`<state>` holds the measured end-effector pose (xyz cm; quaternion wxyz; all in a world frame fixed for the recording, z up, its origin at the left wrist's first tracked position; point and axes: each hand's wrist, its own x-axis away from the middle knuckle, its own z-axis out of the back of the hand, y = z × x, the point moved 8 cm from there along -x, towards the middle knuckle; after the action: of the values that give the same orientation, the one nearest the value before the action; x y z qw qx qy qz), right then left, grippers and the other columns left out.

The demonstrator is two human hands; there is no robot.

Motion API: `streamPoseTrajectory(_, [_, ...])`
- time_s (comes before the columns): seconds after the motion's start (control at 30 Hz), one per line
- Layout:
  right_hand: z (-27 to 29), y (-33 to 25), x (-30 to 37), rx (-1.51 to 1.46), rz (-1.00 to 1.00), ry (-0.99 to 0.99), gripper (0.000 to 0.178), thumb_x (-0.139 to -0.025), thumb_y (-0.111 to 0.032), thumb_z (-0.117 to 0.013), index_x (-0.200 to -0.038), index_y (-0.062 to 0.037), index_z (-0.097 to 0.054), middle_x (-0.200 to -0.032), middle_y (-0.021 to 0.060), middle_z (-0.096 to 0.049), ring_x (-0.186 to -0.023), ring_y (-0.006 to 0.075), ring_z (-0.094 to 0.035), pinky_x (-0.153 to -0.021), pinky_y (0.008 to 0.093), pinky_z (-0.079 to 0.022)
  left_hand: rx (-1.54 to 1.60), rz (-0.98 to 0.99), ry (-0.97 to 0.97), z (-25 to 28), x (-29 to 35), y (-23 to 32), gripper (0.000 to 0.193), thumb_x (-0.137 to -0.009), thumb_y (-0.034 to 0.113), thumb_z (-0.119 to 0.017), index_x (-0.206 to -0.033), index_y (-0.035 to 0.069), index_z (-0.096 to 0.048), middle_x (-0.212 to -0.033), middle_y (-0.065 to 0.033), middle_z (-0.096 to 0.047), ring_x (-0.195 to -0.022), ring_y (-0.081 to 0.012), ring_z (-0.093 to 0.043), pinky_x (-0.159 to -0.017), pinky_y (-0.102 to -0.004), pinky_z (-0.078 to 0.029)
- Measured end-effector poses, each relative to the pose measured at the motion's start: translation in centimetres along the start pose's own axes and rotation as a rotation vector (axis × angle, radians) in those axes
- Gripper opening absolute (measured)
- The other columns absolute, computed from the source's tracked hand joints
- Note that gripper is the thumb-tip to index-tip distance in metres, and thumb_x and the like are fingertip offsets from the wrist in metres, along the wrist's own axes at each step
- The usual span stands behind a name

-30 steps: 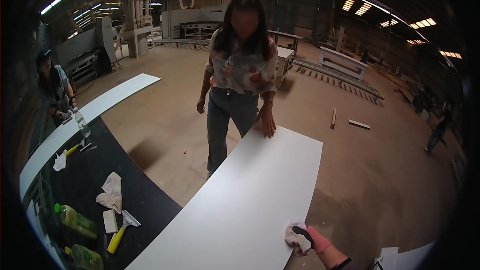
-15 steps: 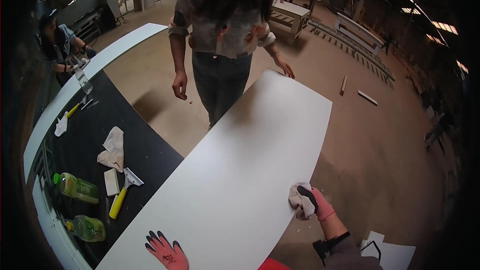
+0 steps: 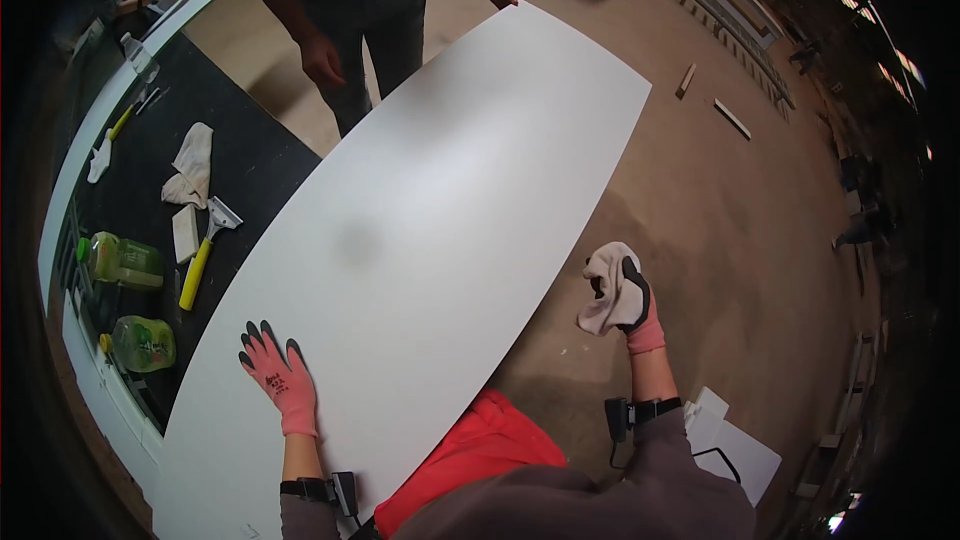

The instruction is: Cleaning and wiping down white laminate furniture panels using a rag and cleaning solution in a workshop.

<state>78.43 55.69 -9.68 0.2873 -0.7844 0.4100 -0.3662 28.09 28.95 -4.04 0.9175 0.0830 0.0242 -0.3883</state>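
A long white panel (image 3: 400, 240) reaches from beside my body toward a person standing at its far end. My left hand (image 3: 280, 377), in a pink glove with black fingertips, rests flat on the near left of the panel with fingers spread. Off the panel's right edge, in the air over the floor, my right hand (image 3: 637, 308) grips a bunched whitish cloth (image 3: 608, 290). That hand wears a matching glove, and the cloth hangs loosely from it, apart from the panel.
On the black tabletop (image 3: 235, 120) at left lie a yellow-handled scraper (image 3: 203, 255), a white block (image 3: 185, 233), a rag (image 3: 192, 165) and two green bottles (image 3: 125, 262). A person (image 3: 365, 15) touches the panel's far corner. Wood strips (image 3: 732, 119) lie on the floor.
My right hand has lifted the cloth off the panel's right edge and out over the floor. The view has tipped downward, showing more of my body. My left hand stays flat on the panel.
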Motion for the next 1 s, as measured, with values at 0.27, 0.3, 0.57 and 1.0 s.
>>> streamPoseTrajectory(0.27, [-5.9,-2.6,2.7,-0.333,-0.054,-0.165,0.048,-0.094,-0.043,-0.040,-0.129,-0.0095,-0.044,-0.121,0.0084,-0.054,-0.108,0.0263,-0.053,-0.094,0.0415,-0.042,0.033,0.010,0.029,0.0,0.4,-0.2,0.050,-0.090,0.020,-0.047,-0.136,0.004,-0.036,-0.145,-0.0153,-0.026,-0.134,-0.0341,-0.023,-0.110,-0.0491,-0.011])
streamPoseTrajectory(0.3, [-6.0,-2.7,2.6,-0.333,-0.055,-0.176,0.048,-0.094,-0.043,-0.040,-0.129,-0.0095,-0.044,-0.121,0.0084,-0.054,-0.108,0.0263,-0.053,-0.094,0.0415,-0.042,0.036,0.014,0.029,-0.1,0.4,-0.3,0.050,-0.089,0.020,-0.047,-0.135,0.004,-0.036,-0.145,-0.0154,-0.027,-0.133,-0.0340,-0.024,-0.110,-0.0487,-0.011])
streamPoseTrajectory(0.57, [-10.0,-1.6,3.3,-0.495,-0.169,-0.360,0.051,-0.094,-0.046,-0.039,-0.129,-0.0097,-0.044,-0.122,0.0104,-0.052,-0.111,0.0273,-0.050,-0.097,0.0413,-0.039,0.049,0.010,0.037,0.2,0.5,0.4,0.048,-0.089,0.021,-0.047,-0.134,0.004,-0.039,-0.143,-0.0160,-0.029,-0.132,-0.0330,-0.026,-0.111,-0.0470,-0.012])
streamPoseTrajectory(1.0, [-21.3,8.0,5.2,-0.346,-0.540,-0.456,0.053,-0.093,-0.048,-0.036,-0.121,-0.0053,-0.050,-0.112,0.0162,-0.057,-0.102,0.0323,-0.054,-0.094,0.0460,-0.040,0.428,0.011,0.304,1.9,0.8,-2.6,0.047,-0.087,0.021,-0.051,-0.130,0.004,-0.042,-0.136,-0.0176,-0.039,-0.127,-0.0330,-0.034,-0.109,-0.0483,-0.018])
